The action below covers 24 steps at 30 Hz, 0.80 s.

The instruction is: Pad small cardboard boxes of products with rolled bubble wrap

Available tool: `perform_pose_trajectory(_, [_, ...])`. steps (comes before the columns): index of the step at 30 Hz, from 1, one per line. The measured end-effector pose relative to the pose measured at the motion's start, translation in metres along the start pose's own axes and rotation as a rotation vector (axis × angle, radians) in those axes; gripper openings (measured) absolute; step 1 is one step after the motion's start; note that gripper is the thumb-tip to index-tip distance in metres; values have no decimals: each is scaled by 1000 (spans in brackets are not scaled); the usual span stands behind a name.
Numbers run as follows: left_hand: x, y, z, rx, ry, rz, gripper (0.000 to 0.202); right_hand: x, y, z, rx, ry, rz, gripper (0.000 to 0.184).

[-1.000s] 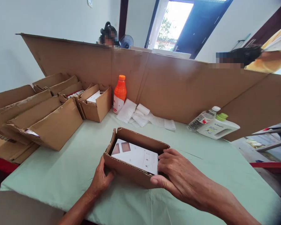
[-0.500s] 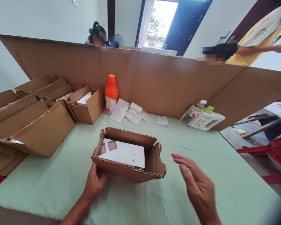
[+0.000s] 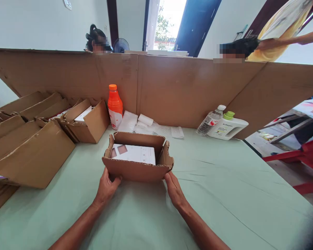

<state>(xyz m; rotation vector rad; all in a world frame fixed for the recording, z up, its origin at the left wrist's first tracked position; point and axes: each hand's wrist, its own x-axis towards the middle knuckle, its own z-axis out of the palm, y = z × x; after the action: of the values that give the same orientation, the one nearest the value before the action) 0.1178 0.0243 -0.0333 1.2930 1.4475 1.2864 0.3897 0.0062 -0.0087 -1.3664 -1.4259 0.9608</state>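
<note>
An open-topped cardboard box (image 3: 138,172) stands on the green cloth in front of me. Inside it, toward the left, lies a white printed carton (image 3: 135,153), with a gap at the right end. My left hand (image 3: 106,187) grips the lower left corner, its thumb against the front wall and the other fingers hidden round the side. At the lower right corner, my right hand (image 3: 174,189) holds the box from the other side, its fingertips partly hidden.
Several cardboard boxes (image 3: 39,149) crowd the left side. An orange bottle (image 3: 115,107), bubble wrap (image 3: 169,131), a tilted clear bottle (image 3: 210,121) and a white jug (image 3: 226,128) line the cardboard partition (image 3: 177,86). Two people are beyond it; a red chair (image 3: 311,156) is right.
My right hand has come in from the right and taken hold of the box's right end. The box has shifted slightly left and away, and the camera view has turned a little.
</note>
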Motion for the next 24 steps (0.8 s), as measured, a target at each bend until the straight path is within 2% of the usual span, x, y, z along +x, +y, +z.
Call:
perform_pose_trajectory(3, [22, 1, 13, -32, 18, 19, 56, 22, 5, 5, 38, 37, 11, 57])
perform_pose_trajectory(6, [33, -5, 18, -35, 32, 3, 56, 33, 10, 8, 75, 45, -9, 57])
perform_pose_trajectory(8, [37, -10, 19, -3, 35, -22, 57, 38, 16, 3, 68, 23, -9, 56])
perform_pose_trajectory(10, [39, -16, 19, 27, 40, -45, 57, 47, 24, -12, 19, -24, -13, 55])
perform_pose_trajectory(12, [40, -24, 18, 38, 59, -56, 58, 65, 35, -37, -100, -21, -47, 50])
perform_pose_trajectory(15, [40, -39, 16, 35, 63, -77, 62, 108, 51, -79, -422, 126, -151, 36])
perform_pose_trajectory(17, [39, -49, 14, 36, 49, -95, 62, 144, 57, -98, -702, 201, -179, 34])
perform_pose_trajectory(20, [38, -59, 12, 52, 45, -90, 62, 193, 58, -106, -1060, 157, -142, 43])
perform_pose_trajectory(24, [38, -59, 14, 72, 51, -64, 63, 232, 56, -98, -1139, 80, -114, 32])
